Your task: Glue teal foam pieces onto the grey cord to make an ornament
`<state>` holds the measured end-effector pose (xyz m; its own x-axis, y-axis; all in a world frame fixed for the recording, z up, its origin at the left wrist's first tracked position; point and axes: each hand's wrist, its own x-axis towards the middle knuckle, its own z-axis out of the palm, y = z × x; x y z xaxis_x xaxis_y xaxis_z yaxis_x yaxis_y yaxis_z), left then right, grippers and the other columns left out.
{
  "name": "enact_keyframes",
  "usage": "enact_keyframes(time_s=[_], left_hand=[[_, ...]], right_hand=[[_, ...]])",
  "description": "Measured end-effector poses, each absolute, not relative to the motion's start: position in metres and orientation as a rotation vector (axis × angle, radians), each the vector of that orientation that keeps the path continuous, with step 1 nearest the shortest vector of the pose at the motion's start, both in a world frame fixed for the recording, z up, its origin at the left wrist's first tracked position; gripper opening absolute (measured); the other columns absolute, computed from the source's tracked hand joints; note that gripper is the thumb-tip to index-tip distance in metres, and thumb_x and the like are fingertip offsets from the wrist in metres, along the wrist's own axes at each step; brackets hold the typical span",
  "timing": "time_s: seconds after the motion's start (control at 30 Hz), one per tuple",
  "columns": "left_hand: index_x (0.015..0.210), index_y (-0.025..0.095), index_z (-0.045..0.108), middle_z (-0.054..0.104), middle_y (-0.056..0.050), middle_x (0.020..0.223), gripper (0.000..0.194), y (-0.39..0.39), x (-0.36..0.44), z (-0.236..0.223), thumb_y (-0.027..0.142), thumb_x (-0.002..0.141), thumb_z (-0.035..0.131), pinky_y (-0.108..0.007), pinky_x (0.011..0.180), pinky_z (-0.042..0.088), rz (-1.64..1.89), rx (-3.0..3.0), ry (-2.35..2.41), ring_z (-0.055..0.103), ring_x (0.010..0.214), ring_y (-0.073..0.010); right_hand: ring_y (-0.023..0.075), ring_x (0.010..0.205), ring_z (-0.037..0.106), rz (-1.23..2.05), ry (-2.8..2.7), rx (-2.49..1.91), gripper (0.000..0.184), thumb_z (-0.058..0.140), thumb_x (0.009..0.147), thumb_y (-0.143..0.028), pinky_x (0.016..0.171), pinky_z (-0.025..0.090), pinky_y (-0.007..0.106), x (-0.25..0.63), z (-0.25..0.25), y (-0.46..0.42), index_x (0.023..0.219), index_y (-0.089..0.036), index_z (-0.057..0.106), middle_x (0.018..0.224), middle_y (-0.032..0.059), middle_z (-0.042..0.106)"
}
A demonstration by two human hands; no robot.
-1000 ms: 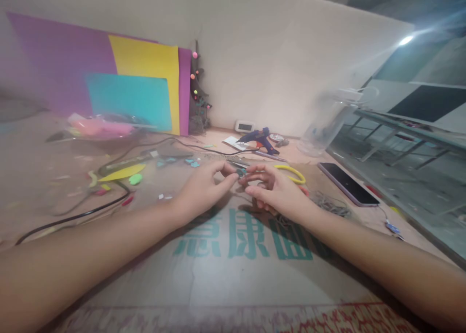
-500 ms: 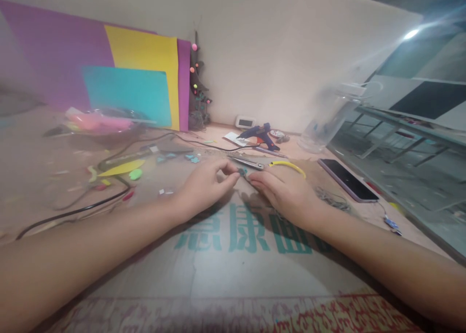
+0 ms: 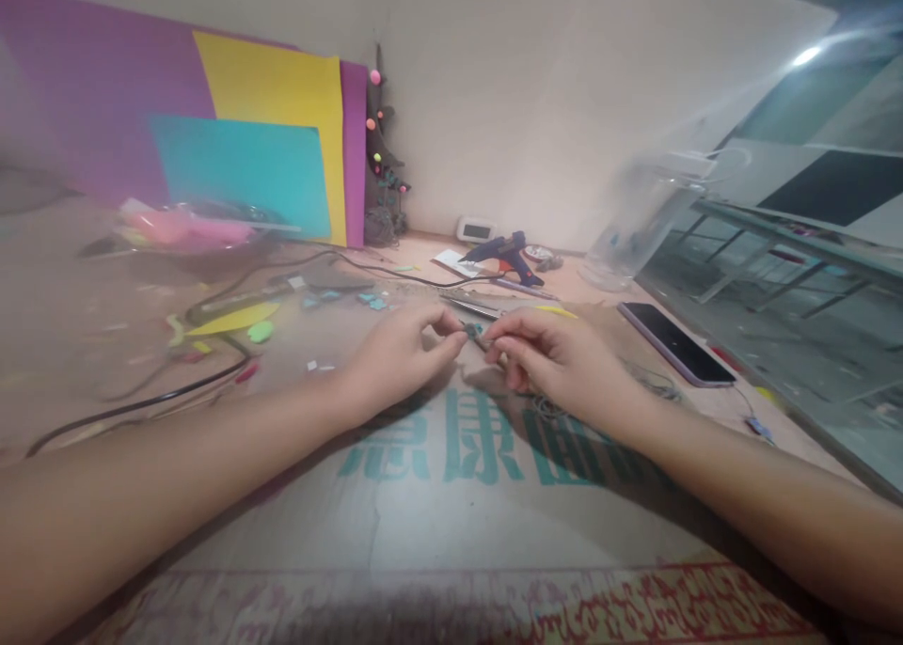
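At the centre of the frame the left hand and the right hand meet fingertip to fingertip, both pinched closed on a tiny dark piece just above the counter. Scissors lie just behind them, a phone to the right.

This looked like a craft corner in a home or small workroom. Coloured foam sheets leaned against the wall, a blue glue gun lay on the table among cut paper scraps and cables, and flattened printed cardboard served as a work mat.
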<state>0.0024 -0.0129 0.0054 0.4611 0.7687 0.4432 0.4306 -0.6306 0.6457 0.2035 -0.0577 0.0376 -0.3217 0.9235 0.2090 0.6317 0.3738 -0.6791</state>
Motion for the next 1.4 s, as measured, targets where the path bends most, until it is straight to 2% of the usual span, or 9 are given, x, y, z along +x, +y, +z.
enact_keyframes(time_s=[0.07,0.3,0.5,0.63,0.77,0.83,1.0,1.2,1.4], left_hand=[[0.077,0.018,0.060,0.066,-0.001,0.082,0.013,-0.013,0.002,0.006,0.026,0.087,0.056,-0.031,0.080,0.043,1.048,2.276,0.998,0.060,0.084,-0.0185],[0.082,0.018,0.059,0.067,-0.002,0.086,0.015,-0.015,0.000,0.007,0.030,0.088,0.054,-0.032,0.083,0.044,1.198,2.281,0.998,0.061,0.086,-0.0185],[0.083,0.018,0.059,0.066,-0.002,0.085,0.013,-0.017,-0.001,0.009,0.029,0.088,0.053,-0.031,0.083,0.045,1.224,2.295,0.999,0.061,0.086,-0.0183],[0.082,0.018,0.059,0.066,-0.002,0.086,0.013,-0.017,0.000,0.009,0.028,0.088,0.054,-0.031,0.083,0.045,1.198,2.294,1.009,0.061,0.087,-0.0187],[0.079,0.018,0.059,0.066,-0.001,0.085,0.014,-0.016,0.000,0.007,0.029,0.087,0.055,-0.032,0.084,0.044,1.165,2.301,1.004,0.061,0.086,-0.0187],[0.079,0.019,0.059,0.066,-0.001,0.084,0.013,-0.016,0.000,0.007,0.028,0.087,0.055,-0.032,0.084,0.044,1.158,2.301,0.999,0.060,0.085,-0.0184],[0.078,0.019,0.058,0.066,-0.001,0.083,0.014,-0.016,0.001,0.007,0.028,0.087,0.054,-0.032,0.082,0.045,1.135,2.295,1.004,0.061,0.085,-0.0189],[0.078,0.019,0.058,0.066,-0.001,0.084,0.015,-0.016,0.000,0.009,0.030,0.088,0.053,-0.033,0.082,0.046,1.119,2.315,0.988,0.061,0.085,-0.0192],[0.079,0.020,0.059,0.067,-0.001,0.085,0.014,-0.015,0.000,0.006,0.030,0.088,0.054,-0.033,0.082,0.046,1.111,2.310,1.006,0.061,0.086,-0.0195]], right_hand=[[0.0100,0.051,0.057,0.678,-2.025,-1.298,0.015,0.050,0.091,-0.024,0.048,0.046,0.022,0.200,0.041,-0.061,0.096,-0.018,0.063,0.068,-0.0014,0.064],[0.0099,0.055,0.057,0.266,-2.144,-1.244,0.008,0.059,0.087,-0.020,0.053,0.045,0.022,0.196,0.065,-0.074,0.093,-0.017,0.065,0.066,-0.0015,0.064],[0.0142,0.061,0.066,0.108,-2.252,-1.210,0.018,0.062,0.085,-0.021,0.057,0.050,0.025,0.203,0.067,-0.078,0.103,-0.022,0.063,0.071,-0.0005,0.071],[0.0148,0.066,0.066,-0.186,-2.353,-1.183,0.009,0.059,0.089,-0.021,0.061,0.048,0.026,0.207,0.062,-0.073,0.090,-0.021,0.068,0.077,0.0009,0.073],[0.0150,0.072,0.064,-0.354,-2.417,-1.113,0.012,0.057,0.091,-0.019,0.068,0.046,0.026,0.208,0.056,-0.066,0.085,-0.018,0.068,0.077,0.0019,0.072],[0.0161,0.076,0.064,-0.421,-2.436,-1.092,0.012,0.055,0.092,-0.021,0.069,0.046,0.027,0.208,0.051,-0.063,0.088,-0.017,0.066,0.080,0.0036,0.071],[0.0200,0.085,0.064,-0.537,-2.491,-1.001,0.021,0.047,0.096,-0.024,0.073,0.048,0.032,0.217,0.040,-0.060,0.109,-0.015,0.061,0.094,0.0086,0.071],[0.0206,0.077,0.062,-0.683,-2.519,-0.867,0.020,0.046,0.096,-0.023,0.068,0.047,0.033,0.222,0.037,-0.059,0.100,-0.014,0.063,0.086,0.0096,0.069],[0.0230,0.089,0.061,-0.589,-2.566,-0.945,0.026,0.042,0.097,-0.022,0.076,0.049,0.037,0.219,0.040,-0.060,0.115,-0.011,0.058,0.098,0.0128,0.067]])
